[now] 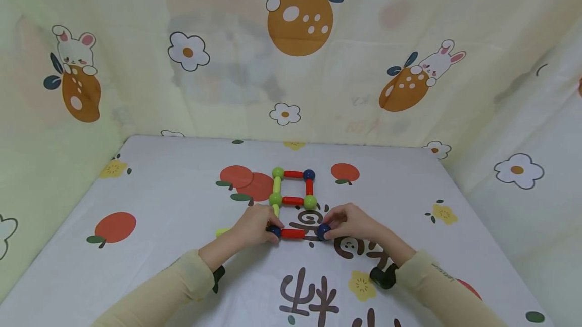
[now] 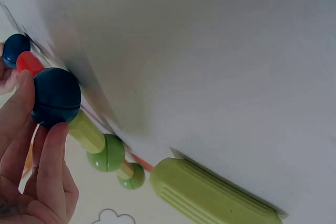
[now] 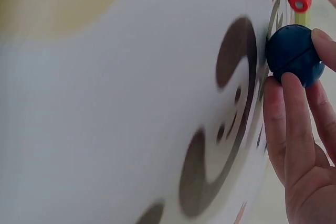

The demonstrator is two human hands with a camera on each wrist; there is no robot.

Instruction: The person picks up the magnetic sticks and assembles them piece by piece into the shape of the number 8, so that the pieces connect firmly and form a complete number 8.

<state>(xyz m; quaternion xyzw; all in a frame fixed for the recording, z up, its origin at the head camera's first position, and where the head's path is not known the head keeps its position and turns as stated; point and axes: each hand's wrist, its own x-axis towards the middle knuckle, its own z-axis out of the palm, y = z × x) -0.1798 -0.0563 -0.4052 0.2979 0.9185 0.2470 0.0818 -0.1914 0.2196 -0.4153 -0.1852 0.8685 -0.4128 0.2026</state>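
Observation:
My left hand [image 1: 258,225] pinches a dark blue ball [image 2: 56,95] between thumb and fingers. From that ball a red rod [image 1: 293,234] points right and a light green rod [image 2: 86,132] runs back to a green ball [image 1: 275,199]. To the right, my right hand [image 1: 350,221] grips another dark blue ball [image 3: 293,53], a short gap away from the red rod's free end. Behind the hands lies a square of rods, with three red sides and a green left one. Its other corners are a green ball [image 1: 278,173], a blue ball [image 1: 309,175] and a green ball [image 1: 310,202].
A thick, ridged green rod [image 2: 215,195] lies loose beside the left hand, mostly hidden by it in the head view. The white tablecloth [image 1: 173,195] is printed with fruit, flowers and brown characters. A patterned curtain [image 1: 227,84] hangs behind the table.

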